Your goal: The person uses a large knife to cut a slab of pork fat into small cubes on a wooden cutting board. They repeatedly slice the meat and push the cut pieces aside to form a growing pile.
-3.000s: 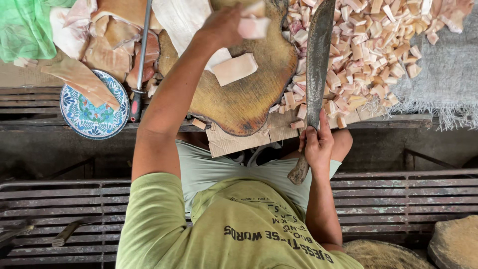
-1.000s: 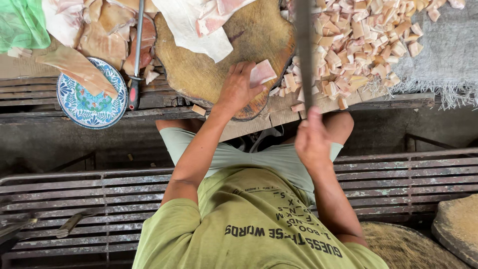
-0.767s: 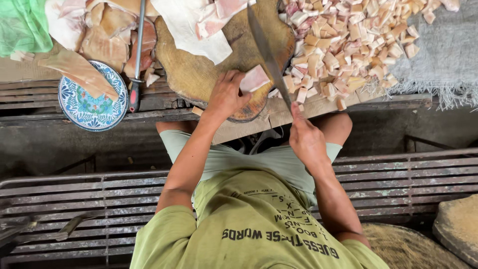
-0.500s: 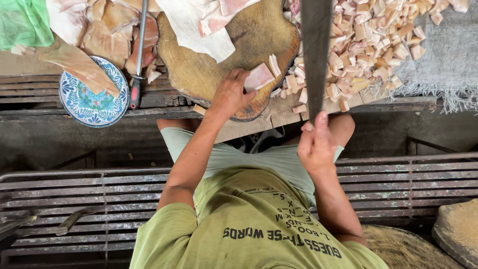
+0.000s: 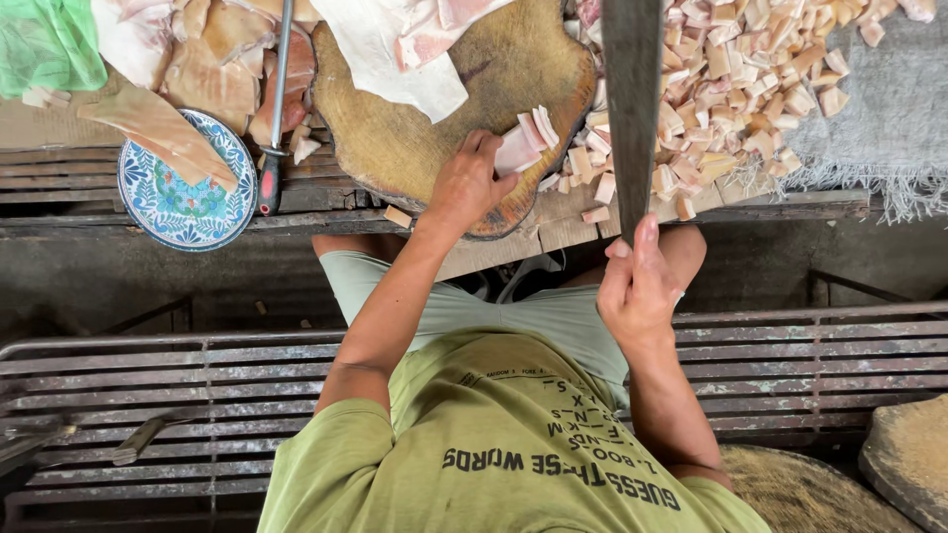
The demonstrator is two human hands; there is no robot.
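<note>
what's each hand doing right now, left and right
Left hand: closed on a strip of meat, pinning it to the round wooden chopping block.
Right hand: closed around the handle of a raised cleaver.

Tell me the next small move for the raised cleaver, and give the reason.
Probably bring the long steel cleaver blade, raised in the right hand, down onto the pale pink meat strip just beyond the left hand's fingertips. The strip's end on the round wooden chopping block is already fanned into slices, while the part under the left hand looks uncut.
</note>
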